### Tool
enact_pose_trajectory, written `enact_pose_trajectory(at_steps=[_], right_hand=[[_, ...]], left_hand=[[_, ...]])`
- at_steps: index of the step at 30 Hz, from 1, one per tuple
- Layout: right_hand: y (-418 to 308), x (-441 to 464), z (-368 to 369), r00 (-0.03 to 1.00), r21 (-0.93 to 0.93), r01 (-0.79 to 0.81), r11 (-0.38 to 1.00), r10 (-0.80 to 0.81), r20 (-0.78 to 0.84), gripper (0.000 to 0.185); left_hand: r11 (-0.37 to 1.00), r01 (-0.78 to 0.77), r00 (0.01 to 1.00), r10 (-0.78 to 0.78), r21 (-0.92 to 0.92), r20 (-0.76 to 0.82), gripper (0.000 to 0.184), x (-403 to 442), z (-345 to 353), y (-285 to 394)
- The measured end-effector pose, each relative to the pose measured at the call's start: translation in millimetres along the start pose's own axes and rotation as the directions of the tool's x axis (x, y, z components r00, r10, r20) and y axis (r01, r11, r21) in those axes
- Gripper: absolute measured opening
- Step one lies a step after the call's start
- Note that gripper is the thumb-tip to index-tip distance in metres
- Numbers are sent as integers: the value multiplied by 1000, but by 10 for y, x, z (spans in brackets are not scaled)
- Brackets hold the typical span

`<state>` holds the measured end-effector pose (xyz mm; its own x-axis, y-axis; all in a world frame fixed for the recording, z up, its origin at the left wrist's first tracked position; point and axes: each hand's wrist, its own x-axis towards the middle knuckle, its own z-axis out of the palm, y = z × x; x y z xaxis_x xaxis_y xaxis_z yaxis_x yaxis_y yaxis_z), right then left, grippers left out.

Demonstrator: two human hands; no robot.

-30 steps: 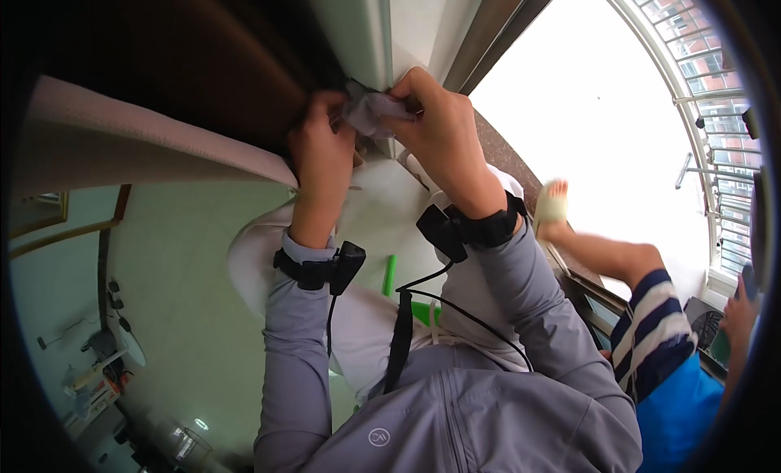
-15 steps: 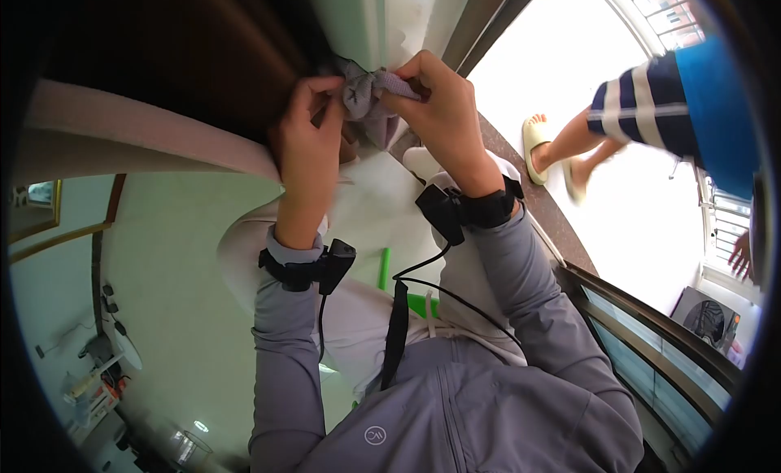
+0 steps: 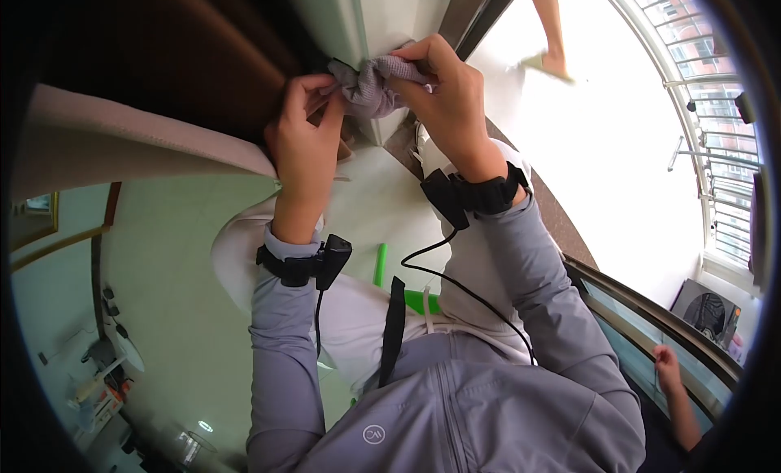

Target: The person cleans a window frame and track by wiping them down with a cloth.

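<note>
A bunched, textured grey cloth [image 3: 376, 89] is stretched between my two hands, close to the pale door-frame edge. At the cloth's left end, the thumb and fingers of my left hand [image 3: 303, 143] are pinched together. Its right end is gripped by my right hand [image 3: 451, 99], thumb against curled fingers. The middle of the cloth is twisted and folded. Black straps with small boxes circle both of my wrists, and a black cable [image 3: 472, 290] hangs from the right one.
A dark brown panel and a beige padded edge [image 3: 154, 127] lie to my left. Green plastic [image 3: 419, 300] shows between my legs. At right are a glass sliding door [image 3: 643, 322], another person's hand [image 3: 667, 367], a slippered foot [image 3: 551, 65], a boxed fan [image 3: 706, 310] and window bars.
The cloth is now bunched higher, and its hanging lower part has been drawn up. My right hand has risen slightly. The person in blue has moved out of the upper right; a hand appears lower right.
</note>
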<state>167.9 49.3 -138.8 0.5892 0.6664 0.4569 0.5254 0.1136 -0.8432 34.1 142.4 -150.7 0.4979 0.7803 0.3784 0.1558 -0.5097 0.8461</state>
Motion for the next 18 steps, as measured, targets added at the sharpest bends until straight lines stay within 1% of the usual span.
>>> enact_pose_trajectory(at_steps=[1,2,5,7,10,13,16,18], right_hand=[[-1,-3,-6,1000,2,-14,1000,14,3,19],[-3,-2,-10,1000,6,-27,1000,27,8,18],[59,6,-18,988,16,-149,989,148,46,17],[129,4,-5,987,16,-152,988,151,54,17],[135,-14,-4,991,0,-128,992,128,44,18],[135,-14,-2,993,-10,-115,993,116,33,19],[126,-13,-23,994,-28,-105,994,106,28,20],[129,-19,-7,994,-39,-105,994,106,24,20]], left_hand=[[1000,3,1000,-3,6,7,15,10,-3,1],[998,44,999,-45,40,28,16,19,-10,22],[981,149,983,-160,124,84,16,47,-25,17],[966,208,965,-228,151,130,16,49,17,-88],[982,175,980,-181,77,84,16,-3,26,-43],[995,47,998,-50,90,31,16,-21,21,22],[994,19,999,-24,112,44,17,-7,15,-3],[992,73,994,-80,100,71,16,14,-2,-32]])
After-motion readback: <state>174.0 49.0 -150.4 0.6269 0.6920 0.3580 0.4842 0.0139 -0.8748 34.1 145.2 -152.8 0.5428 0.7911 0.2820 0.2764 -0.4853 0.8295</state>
